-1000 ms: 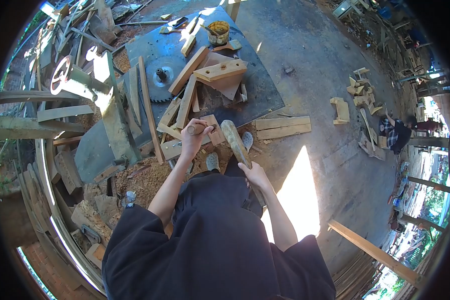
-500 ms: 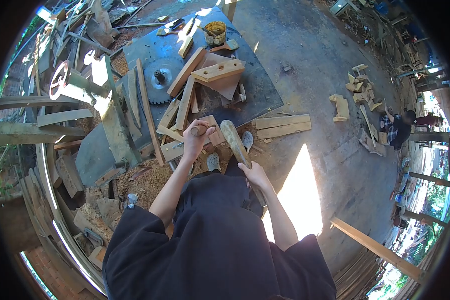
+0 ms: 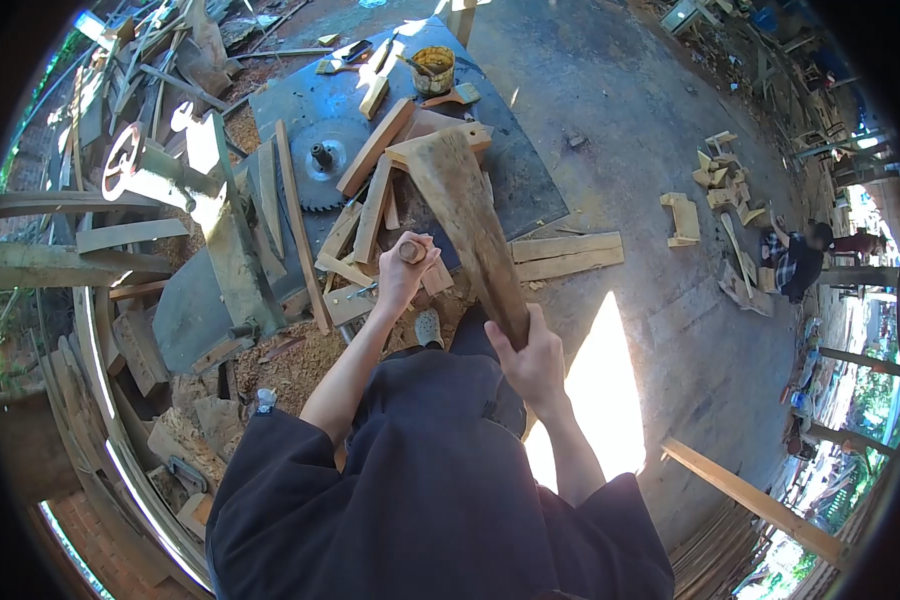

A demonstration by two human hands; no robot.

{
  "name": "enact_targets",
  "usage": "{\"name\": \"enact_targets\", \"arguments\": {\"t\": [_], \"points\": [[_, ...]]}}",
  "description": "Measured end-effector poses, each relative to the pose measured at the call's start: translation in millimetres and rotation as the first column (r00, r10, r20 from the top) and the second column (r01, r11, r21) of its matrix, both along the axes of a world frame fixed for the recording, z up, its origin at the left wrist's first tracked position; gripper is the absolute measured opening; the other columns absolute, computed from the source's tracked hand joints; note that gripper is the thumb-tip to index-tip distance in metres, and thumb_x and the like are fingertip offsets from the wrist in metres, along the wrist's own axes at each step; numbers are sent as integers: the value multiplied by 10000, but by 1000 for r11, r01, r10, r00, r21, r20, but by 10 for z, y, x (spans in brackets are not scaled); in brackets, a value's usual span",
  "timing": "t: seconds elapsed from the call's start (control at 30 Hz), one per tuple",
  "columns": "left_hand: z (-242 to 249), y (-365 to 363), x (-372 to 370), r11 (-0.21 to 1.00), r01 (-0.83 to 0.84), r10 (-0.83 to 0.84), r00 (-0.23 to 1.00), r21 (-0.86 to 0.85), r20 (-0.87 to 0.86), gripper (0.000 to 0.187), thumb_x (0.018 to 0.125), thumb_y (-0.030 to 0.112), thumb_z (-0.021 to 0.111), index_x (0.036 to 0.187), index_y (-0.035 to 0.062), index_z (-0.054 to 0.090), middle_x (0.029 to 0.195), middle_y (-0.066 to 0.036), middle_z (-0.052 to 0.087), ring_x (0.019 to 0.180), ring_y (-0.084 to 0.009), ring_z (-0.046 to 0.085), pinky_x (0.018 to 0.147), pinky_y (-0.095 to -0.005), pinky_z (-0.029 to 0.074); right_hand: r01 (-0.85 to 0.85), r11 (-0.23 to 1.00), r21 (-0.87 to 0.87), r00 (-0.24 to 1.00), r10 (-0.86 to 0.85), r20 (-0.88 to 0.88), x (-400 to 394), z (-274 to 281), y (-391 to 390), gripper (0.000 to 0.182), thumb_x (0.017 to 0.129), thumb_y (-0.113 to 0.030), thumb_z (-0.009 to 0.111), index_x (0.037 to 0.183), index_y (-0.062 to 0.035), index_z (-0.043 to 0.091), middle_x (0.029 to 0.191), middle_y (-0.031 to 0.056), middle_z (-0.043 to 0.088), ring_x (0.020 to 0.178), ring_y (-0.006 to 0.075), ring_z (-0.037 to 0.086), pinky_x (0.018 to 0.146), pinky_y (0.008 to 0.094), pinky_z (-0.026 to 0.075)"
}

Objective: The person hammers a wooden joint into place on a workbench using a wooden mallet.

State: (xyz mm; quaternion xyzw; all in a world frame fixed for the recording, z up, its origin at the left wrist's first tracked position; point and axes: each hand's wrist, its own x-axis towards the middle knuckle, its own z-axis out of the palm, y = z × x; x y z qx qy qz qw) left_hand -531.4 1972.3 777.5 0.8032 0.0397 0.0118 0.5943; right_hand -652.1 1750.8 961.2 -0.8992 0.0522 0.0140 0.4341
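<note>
My left hand (image 3: pixel 407 272) is closed around a wooden handle (image 3: pixel 411 251), whose round end shows above the fist; a metal tip shows just left of the hand. My right hand (image 3: pixel 530 360) grips the narrow lower end of a long, heavy wooden club (image 3: pixel 467 215). The club's broad end is raised and covers part of an angled wooden piece (image 3: pixel 415 150) on the metal table. Under my left hand lies a light wooden board (image 3: pixel 345 303), partly hidden.
A toothed saw blade (image 3: pixel 320 160) stands out on the metal table (image 3: pixel 515 170), with a tub (image 3: pixel 433 72) and brush (image 3: pixel 460 94) behind. Planks (image 3: pixel 567 256) lie right of my hands. Another person (image 3: pixel 802 258) sits at the far right.
The club has swung upward and looks larger, its broad end now over the angled wooden piece. My right hand has risen slightly rightward. My left hand has shifted slightly right, still holding the handle.
</note>
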Motion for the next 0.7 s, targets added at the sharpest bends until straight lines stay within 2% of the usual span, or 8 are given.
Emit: {"name": "enact_targets", "arguments": {"t": [0.07,0.13,0.2,0.27,0.33,0.47,0.53,0.7], "points": [[-14,-14,-1,1000,7,-7,999,13,-32,280,905,158,889,1092,51,710,1053,-149,819,941,-216,795,848,-370,609,-19,999,26,996,16,91,-78,117,91,535,1018,-497,743,1186,-6,614,776,225,739,728,399,774,651,492,606],[-130,-17,-47,999,37,-39,997,37,66,279,881,106,865,1107,51,710,1025,-175,809,930,-248,805,832,-380,602,-44,998,49,983,35,180,-105,61,143,530,1014,-501,740,1194,-18,614,834,231,762,776,445,778,689,529,614],[-307,-50,-81,996,25,-35,991,81,129,266,881,75,846,1103,40,703,962,-148,799,876,-224,785,802,-379,597,-177,947,-268,978,139,-153,-81,-322,110,539,1017,-498,734,1210,-12,603,794,235,749,747,449,771,656,537,608],[-274,-39,-36,991,24,-49,980,131,193,255,880,43,826,1099,29,696,899,-121,789,823,-200,766,772,-379,593,-181,947,-264,976,139,-170,-45,-497,32,559,1017,-508,727,1225,-6,595,785,246,745,724,454,762,646,539,607],[-157,10,-9,990,23,-19,999,139,-28,302,868,137,880,1107,72,707,989,-158,805,918,-327,797,812,-389,593,-136,961,-242,986,107,-131,-11,-450,-12,557,1023,-517,716,1219,-8,601,800,238,756,732,449,765,664,531,610],[-35,33,27,997,34,-35,999,75,15,349,869,237,913,1121,111,707,963,-136,801,889,-339,785,787,-418,589,-48,992,-116,996,39,-80,74,-141,-32,524,1029,-466,741,1214,7,611,800,238,754,761,450,762,680,498,587],[17,130,8,953,65,-27,991,294,-131,383,869,315,924,1140,151,709,975,-107,802,909,-330,780,796,-440,584,1,999,-33,997,-4,-79,96,-53,-42,534,1031,-479,746,1205,12,629,813,209,765,758,400,775,685,452,569],[120,285,-46,954,189,-153,974,232,-165,397,880,355,907,1169,178,700,1022,-91,804,982,-334,771,836,-439,577,62,997,52,994,-57,-95,73,-39,-67,541,1034,-483,753,1196,22,642,819,191,763,760,308,774,699,405,555]]}}
